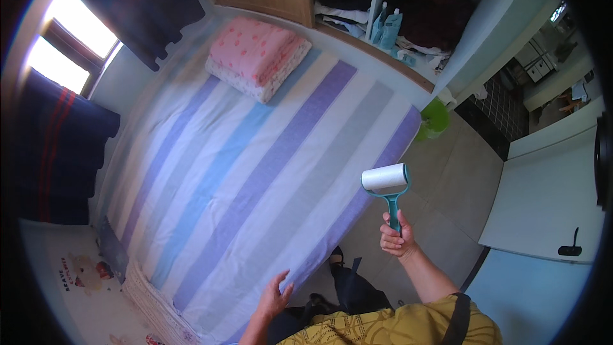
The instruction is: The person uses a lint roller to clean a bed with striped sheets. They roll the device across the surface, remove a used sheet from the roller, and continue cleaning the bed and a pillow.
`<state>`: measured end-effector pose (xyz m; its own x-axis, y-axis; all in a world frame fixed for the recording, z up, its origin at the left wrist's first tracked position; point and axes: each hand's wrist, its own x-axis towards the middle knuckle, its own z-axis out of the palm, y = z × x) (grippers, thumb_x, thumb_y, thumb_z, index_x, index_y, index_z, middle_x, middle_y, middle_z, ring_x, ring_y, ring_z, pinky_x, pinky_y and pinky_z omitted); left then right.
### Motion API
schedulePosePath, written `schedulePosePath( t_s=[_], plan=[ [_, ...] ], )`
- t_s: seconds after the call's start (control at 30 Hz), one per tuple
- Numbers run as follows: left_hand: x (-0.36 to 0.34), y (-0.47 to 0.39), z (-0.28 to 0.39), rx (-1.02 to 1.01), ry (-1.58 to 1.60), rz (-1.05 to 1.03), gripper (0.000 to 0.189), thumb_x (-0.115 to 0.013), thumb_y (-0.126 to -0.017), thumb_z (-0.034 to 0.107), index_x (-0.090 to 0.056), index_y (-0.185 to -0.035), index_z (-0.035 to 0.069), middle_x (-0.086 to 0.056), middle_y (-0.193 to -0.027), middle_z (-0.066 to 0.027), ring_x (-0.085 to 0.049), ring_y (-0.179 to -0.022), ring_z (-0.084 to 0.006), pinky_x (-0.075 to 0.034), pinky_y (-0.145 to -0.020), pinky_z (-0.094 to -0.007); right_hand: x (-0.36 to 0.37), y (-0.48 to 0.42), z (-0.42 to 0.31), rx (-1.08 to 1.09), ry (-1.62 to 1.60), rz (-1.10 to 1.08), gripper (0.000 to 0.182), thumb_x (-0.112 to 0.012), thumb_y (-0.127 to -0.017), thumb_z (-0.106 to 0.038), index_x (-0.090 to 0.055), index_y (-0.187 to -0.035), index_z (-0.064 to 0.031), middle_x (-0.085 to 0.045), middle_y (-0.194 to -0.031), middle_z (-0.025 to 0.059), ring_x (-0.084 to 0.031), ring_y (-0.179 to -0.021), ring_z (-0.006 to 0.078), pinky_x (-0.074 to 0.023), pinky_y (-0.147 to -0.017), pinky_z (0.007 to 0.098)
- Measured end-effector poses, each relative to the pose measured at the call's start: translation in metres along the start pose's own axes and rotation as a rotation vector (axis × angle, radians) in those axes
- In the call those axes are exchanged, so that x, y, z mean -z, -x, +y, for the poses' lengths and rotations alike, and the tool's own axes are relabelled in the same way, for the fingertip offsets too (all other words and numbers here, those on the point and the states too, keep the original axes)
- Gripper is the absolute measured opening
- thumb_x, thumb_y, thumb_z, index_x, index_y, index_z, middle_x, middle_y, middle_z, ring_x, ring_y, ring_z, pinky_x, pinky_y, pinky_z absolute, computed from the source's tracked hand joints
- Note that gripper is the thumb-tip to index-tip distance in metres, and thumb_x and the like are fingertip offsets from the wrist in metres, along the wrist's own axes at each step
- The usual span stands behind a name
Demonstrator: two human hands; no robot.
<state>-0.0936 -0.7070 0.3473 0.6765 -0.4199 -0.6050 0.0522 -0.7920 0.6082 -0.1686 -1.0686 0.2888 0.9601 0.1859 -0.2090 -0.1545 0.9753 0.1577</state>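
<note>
A lint roller (pixel 384 177) with a white sticky sheet roll and a teal handle is held up in my right hand (pixel 400 238). It is raised near the bed's right edge, over the tiled floor. My left hand (pixel 274 296) holds nothing, its fingers apart, near the lower edge of the bed. Before me spreads a mattress with a striped sheet (pixel 268 172) in purple, white, grey and blue. Some wrinkles show on the sheet. Toward its far end lies a folded pink quilt (pixel 256 55) with a patterned white layer under it.
Dark curtains (pixel 62 148) hang by the bright window at left. A knitted cream textile (pixel 153 309) lies along the bed's near-left end. Beyond the bed, an open wardrobe holds clothes and blue pouches (pixel 391 28). A green bin (pixel 435 119) stands by the corner; a white door (pixel 541 196) is right.
</note>
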Motion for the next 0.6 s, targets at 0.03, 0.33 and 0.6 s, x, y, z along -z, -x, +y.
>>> schedulePosePath(
  t_s=[0.03, 0.33, 0.6],
  plan=[
    [0.005, -0.005, 0.013, -0.056, 0.006, 0.063, 0.044, -0.060, -0.085, 0.026, -0.049, -0.124, 0.010, -0.057, -0.115, -0.0186, -0.057, -0.100, -0.0292, -0.046, -0.078, -0.0344, -0.007, 0.001, 0.000, -0.019, 0.010, -0.048, 0.036, -0.044, -0.092, -0.043, -0.050, -0.099, -0.0078, -0.036, -0.052, -0.0012, -0.036, -0.035, 0.0051, -0.0319, -0.034, 0.0177],
    [-0.013, 0.015, 0.159, -0.540, 0.233, 0.365, 0.036, -0.061, -0.084, 0.015, -0.054, -0.118, 0.005, -0.059, -0.114, -0.0129, -0.055, -0.107, -0.0243, -0.043, -0.088, -0.0326, -0.059, 0.046, 0.006, -0.201, 0.331, -0.338, 0.037, -0.045, -0.092, -0.041, -0.047, -0.103, -0.0057, -0.039, -0.054, -0.0017, -0.036, -0.036, 0.0038, -0.0282, -0.036, 0.0180],
    [-0.118, 0.064, 0.202, -0.676, 0.634, -0.059, 0.057, -0.071, -0.077, 0.029, -0.049, -0.122, 0.003, -0.055, -0.117, -0.0097, -0.048, -0.114, -0.0183, -0.034, -0.099, -0.0355, -0.084, 0.115, 0.024, -0.336, 0.730, -0.355, 0.044, -0.060, -0.084, -0.041, -0.053, -0.098, 0.0007, -0.043, -0.049, 0.0007, -0.037, -0.037, 0.0065, -0.0262, -0.036, 0.0198]
  ],
)
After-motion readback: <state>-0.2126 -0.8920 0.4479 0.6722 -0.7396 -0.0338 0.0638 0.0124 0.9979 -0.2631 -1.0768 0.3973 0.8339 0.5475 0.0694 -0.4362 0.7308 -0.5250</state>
